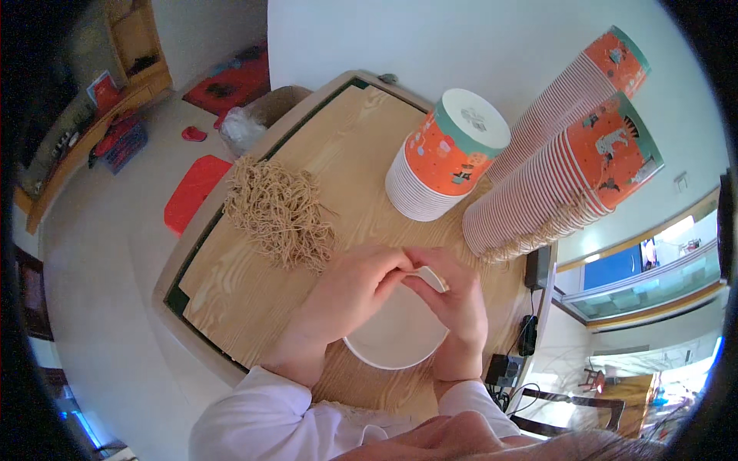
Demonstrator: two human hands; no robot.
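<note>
Wood-grain tabletop (pixel 361 138); left hand (pixel 357 288) and right hand (pixel 460 301) pinching closed on white edge (pixel 430 278), far side of paper bowl (pixel 393 334), probably steadying.

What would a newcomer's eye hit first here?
Likely the three stacks of orange paper cups, upper right. Next, the tangled heap of tan strands, left of centre on the wooden table. Then the left hand and right hand, close together over an open white cup.

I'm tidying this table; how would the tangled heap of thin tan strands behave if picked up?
The tangled heap of thin tan strands would probably sag: its pieces curl loosely. Crossing loops may drag others along. It's likely fairly light, being thin-stranded.
</note>
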